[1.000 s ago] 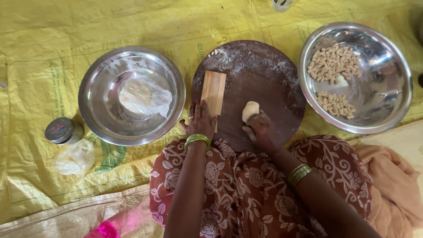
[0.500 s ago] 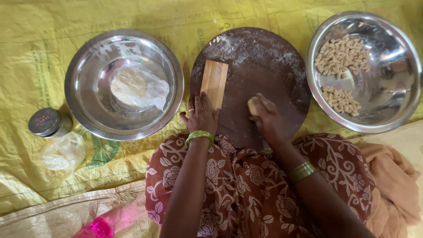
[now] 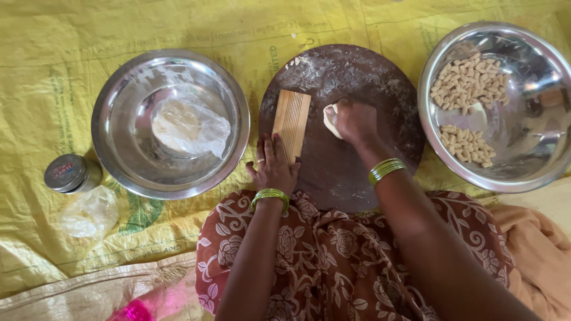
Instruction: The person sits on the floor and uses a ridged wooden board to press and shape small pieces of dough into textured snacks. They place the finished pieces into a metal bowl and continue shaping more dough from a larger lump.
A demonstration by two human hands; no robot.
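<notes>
Dough, a small pale lump, sits on the round dark board, just right of the ridged wooden block, and the right hand has its fingers curled down over it, pressing it to the board. Nearest the camera there's the patterned brown cloth across the lap, and both forearms come up from it, green bangles on each wrist. Left hand lies flat, fingers spread and gripping nothing, tips touching the near end of the ridged block. Flour dusts the far side of the board. Off to the left, a steel bowl holds a bigger mass of dough under a clear plastic bag. To the right, a second steel bowl carries two heaps of small shaped pieces, pale and ridged. Down at the left edge, a small jar with a dark round lid bearing a red label, and just below it a crumpled clear bag. Something pink peeks in at the bottom. Everything rests on a yellow woven sheet printed with faint green lettering, spread over the floor, with orange cloth at the lower right.
</notes>
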